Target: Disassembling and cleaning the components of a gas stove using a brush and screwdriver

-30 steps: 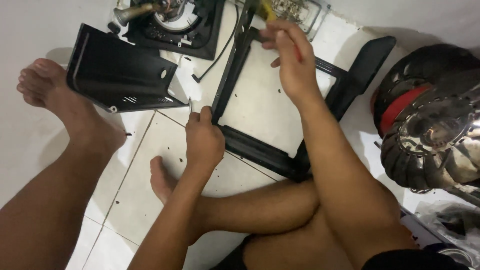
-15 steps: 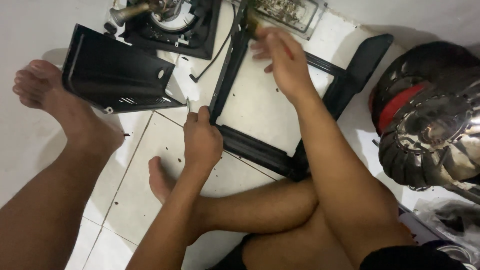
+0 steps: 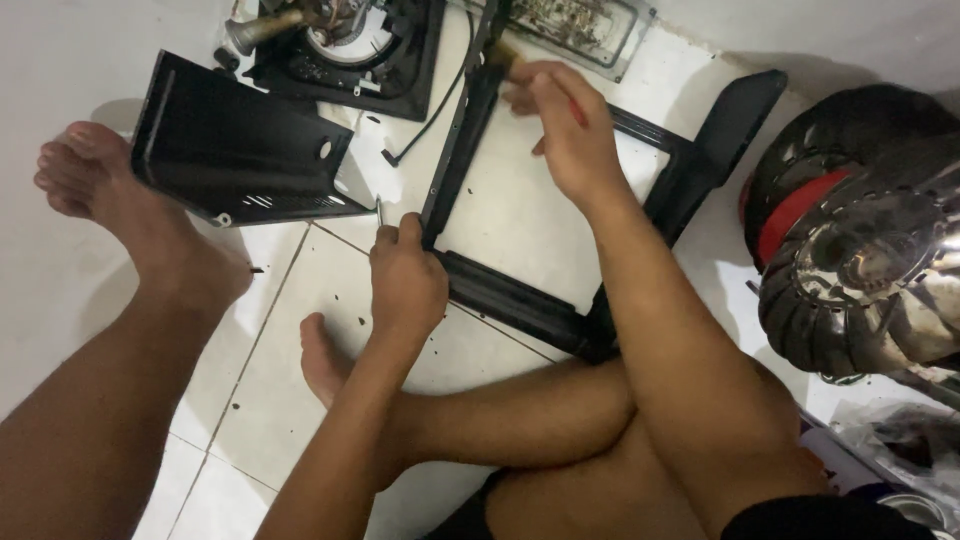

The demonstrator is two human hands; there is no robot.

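- While we sit on the white tiled floor [image 3: 270, 330], our left hand [image 3: 405, 280] is curled shut around the near left corner of the black metal frame [image 3: 520, 300], knuckles up, thumb side toward the frame's left rail.
- Our right hand [image 3: 565, 130] reaches further out, over the frame's far left rail, fingers closed round a thin red-handled tool [image 3: 575, 108]; wrist bent, forearm running back toward our knee.
- Frame lies flat on the tiles between our legs and the wall, its open middle showing bare tile.
- Tool tip is hidden behind the fingers, blurred; we cannot tell what it touches.
- Black metal panel [image 3: 240, 155] lies tilted just left of the frame, near our left foot [image 3: 120, 200].
- Burner unit [image 3: 340, 40] with a brass pipe sits at the top edge, cut off by the picture.
- Round black and red appliance with a shiny steel grille [image 3: 860, 250] stands at right, partly cut off.
- Clear tray [image 3: 590, 25] at the top holds small parts, too blurred to name.
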